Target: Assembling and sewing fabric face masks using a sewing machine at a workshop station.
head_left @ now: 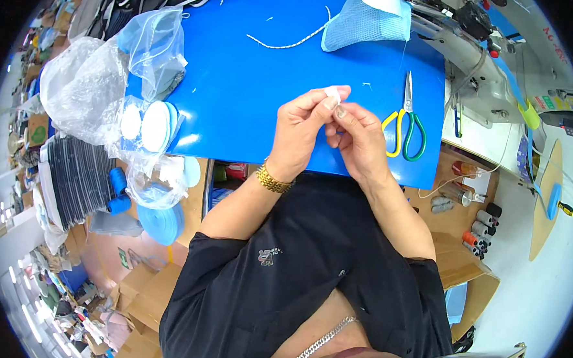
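Note:
My left hand pinches a small white piece between thumb and fingers, above the blue tabletop. My right hand is beside it, its thumb and fingertips closed at the lower end of the same piece. Just right of my hands lie scissors with one yellow and one green handle, blades pointing away from me. Farther back are a light-blue mesh piece and a loose pale cord.
A sewing machine stands at the right, above thread spools. At left are plastic bags, white and light-blue oval pads, stacked striped material and a light-blue roll. Cardboard boxes sit low behind.

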A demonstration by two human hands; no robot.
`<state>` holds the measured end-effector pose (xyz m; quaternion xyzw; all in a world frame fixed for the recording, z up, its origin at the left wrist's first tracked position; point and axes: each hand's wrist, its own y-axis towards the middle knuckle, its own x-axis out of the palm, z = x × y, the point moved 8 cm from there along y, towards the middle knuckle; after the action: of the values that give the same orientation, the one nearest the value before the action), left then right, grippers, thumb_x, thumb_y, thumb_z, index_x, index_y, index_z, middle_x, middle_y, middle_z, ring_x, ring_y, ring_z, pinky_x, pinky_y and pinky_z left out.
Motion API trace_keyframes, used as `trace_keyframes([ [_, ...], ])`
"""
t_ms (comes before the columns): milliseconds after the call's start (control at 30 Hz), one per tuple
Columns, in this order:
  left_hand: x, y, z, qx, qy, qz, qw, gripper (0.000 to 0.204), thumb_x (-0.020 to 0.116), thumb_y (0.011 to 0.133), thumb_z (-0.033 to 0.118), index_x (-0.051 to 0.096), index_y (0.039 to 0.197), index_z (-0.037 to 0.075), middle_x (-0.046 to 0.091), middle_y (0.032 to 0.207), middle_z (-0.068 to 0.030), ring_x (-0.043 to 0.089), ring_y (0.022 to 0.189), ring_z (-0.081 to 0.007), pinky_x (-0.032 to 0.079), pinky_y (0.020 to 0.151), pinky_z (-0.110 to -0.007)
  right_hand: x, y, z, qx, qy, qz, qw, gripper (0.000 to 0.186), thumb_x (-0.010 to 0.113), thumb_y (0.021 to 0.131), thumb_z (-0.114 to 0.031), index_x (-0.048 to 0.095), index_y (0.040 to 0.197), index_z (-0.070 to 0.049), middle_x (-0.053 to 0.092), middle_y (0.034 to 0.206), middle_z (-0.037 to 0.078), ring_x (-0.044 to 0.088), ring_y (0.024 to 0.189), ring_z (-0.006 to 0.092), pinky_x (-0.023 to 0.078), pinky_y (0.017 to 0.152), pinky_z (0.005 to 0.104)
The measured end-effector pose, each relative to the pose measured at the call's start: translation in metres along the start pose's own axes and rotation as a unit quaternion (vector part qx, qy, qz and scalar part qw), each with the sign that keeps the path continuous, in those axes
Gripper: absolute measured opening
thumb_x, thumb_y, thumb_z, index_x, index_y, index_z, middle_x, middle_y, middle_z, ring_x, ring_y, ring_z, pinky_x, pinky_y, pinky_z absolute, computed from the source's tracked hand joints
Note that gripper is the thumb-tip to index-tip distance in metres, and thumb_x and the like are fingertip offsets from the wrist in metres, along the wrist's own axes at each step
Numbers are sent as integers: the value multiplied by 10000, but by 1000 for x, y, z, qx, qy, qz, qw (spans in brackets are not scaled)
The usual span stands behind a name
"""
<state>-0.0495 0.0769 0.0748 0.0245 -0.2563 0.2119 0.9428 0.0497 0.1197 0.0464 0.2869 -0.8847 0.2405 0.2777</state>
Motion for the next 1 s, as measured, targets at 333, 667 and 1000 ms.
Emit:
trace_keyframes([
  [333, 1, 13, 14, -53, 340, -188, 920, 214, 651, 939, 183, 708, 971, -22, 709, 868, -54, 612, 786, -64, 502, 641, -226, 16, 0, -76, -90, -485, -67, 867, 179, 732, 818, -132, 680, 940, -13, 606, 767, 0, 508, 604, 41, 405, 520, 207],
  [667, 14, -4, -18, -327, 60, -255, 908, 531, 438, 1004, 475, 648, 1058, -10, 667, 870, -110, 663, 771, -176, 561, 524, -294, 14, -10, -85, -258, -441, -109, 853, 101, 689, 851, -72, 717, 943, -43, 622, 796, 39, 544, 683, 94, 428, 588, 233],
  [1000, 6, 13, -4, -167, 242, -198, 935, 214, 604, 969, 214, 678, 1036, 24, 649, 757, -25, 618, 644, -66, 511, 482, -199, -18, -6, -68, -75, -365, -33, 928, 241, 688, 892, -135, 673, 1091, 1, 675, 857, 17, 578, 688, 47, 479, 630, 190],
])
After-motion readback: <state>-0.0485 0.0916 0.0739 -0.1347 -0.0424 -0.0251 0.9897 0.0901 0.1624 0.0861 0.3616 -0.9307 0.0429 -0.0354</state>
